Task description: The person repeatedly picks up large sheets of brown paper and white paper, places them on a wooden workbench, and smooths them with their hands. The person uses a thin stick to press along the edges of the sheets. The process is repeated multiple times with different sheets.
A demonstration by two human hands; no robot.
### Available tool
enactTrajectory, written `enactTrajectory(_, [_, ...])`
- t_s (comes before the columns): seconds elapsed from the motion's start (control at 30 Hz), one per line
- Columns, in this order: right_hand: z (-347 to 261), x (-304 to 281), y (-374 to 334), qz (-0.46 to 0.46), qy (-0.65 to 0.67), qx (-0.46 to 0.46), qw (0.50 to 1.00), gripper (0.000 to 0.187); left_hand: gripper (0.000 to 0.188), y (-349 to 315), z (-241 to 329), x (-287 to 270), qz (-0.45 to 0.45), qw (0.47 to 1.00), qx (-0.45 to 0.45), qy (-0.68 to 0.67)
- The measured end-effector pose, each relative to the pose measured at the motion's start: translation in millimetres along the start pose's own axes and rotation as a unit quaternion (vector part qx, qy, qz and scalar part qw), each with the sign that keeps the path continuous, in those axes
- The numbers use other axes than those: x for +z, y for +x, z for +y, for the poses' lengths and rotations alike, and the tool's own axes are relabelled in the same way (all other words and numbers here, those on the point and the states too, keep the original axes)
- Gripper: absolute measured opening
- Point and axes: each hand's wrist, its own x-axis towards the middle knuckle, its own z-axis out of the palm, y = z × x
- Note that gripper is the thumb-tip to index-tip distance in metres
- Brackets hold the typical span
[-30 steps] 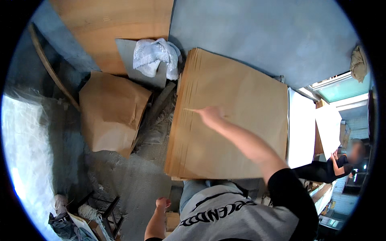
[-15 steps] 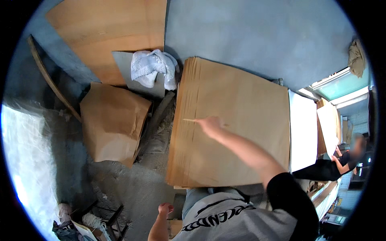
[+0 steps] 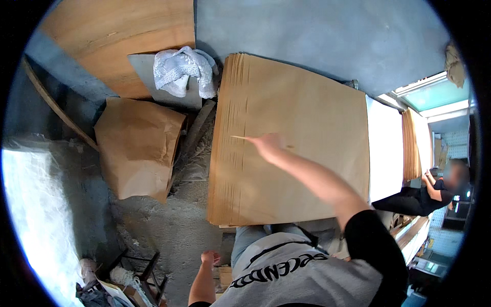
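Note:
A large stack of brown paper sheets (image 3: 307,169) lies in front of me, its left edges fanned into narrow steps. Over the left part of the stack, my right hand (image 3: 268,146) is closed on a thin pale stick (image 3: 239,137). The stick points left, its tip over the fanned edges; whether it touches the paper I cannot tell. My left hand (image 3: 210,257) hangs low beside my body, away from the stack, with loosely bent fingers and nothing visible in it.
A folded brown paper bundle (image 3: 138,148) sits on the left, near a grey beam (image 3: 197,128). A white patterned towel (image 3: 181,71) hangs over a grey board. White sheets (image 3: 384,148) lie right of the stack. Farther right, another person (image 3: 434,192) handles sheets.
The whole view has shifted, so most things sit higher and farther left. My right hand stays over the stack, still on the stick, slightly farther right relative to its edge.

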Motion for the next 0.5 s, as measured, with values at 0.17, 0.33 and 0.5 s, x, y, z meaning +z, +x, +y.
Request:
enactTrajectory(0.17, [-14.3, 14.8, -2.9, -0.045, 0.165, 0.044, 0.984, 0.047, 0.018, -33.4, 37.2, 12.3, -0.022, 0.995, 0.093, -0.012])
enactTrajectory(0.33, [77.3, -4.3, -57.8, -0.077, 0.004, 0.072, 0.994, 0.041, 0.017, -10.0, -2.7, -11.8, 0.026, 0.999, 0.019, -0.044])
enactTrajectory(0.5, [2.4, -20.0, -9.8, 0.019, 0.003, -0.016, 1.0, 0.034, 0.017, -10.0, 15.6, -0.1, 0.01, 0.999, 0.036, -0.024])
